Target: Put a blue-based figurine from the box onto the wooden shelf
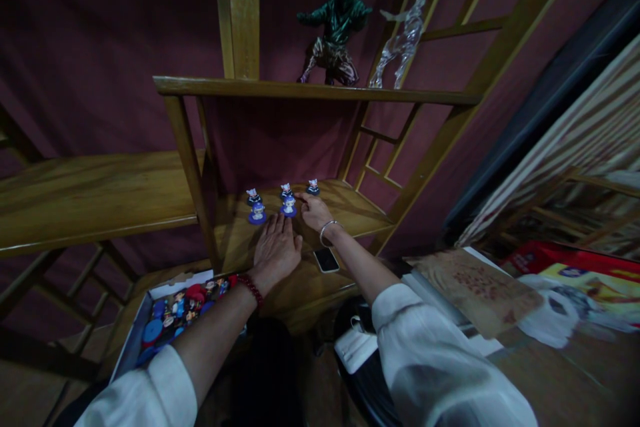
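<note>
Five small figurines [283, 199] stand toward the back edge of a wooden shelf [350, 210], a phone [327, 259] lying near its front edge.

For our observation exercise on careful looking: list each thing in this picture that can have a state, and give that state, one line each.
Left hand: flat, palm down on the shelf, holding nothing.
Right hand: fingers at the small figures, grip unclear.
Small figures: five, upright on blue bases.
Phone: lying flat, screen dark.
Box of figures: open, filled.
Green figure: standing on the upper shelf.
Clear figure: standing upright.
</note>
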A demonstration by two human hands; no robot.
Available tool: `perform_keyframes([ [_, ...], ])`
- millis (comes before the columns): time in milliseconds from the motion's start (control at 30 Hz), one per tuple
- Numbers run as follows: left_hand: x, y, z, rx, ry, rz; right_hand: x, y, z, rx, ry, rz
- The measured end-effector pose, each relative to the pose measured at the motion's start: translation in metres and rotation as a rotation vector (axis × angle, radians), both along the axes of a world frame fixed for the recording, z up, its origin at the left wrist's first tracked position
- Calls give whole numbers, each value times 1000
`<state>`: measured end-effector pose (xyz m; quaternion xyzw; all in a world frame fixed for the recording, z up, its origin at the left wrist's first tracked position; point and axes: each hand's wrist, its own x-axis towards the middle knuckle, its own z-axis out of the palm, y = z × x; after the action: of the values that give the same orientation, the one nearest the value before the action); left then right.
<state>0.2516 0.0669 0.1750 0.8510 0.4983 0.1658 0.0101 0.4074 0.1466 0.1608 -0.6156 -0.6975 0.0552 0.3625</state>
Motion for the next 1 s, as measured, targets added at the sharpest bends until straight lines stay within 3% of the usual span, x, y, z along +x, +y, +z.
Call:
perform_keyframes([
  [367, 1, 1, -2, 22, 19, -8, -2, 17, 5, -83, 10, -5],
  [1000, 0, 0, -1, 43, 7, 2, -3, 28, 5, -93, 25, -31],
])
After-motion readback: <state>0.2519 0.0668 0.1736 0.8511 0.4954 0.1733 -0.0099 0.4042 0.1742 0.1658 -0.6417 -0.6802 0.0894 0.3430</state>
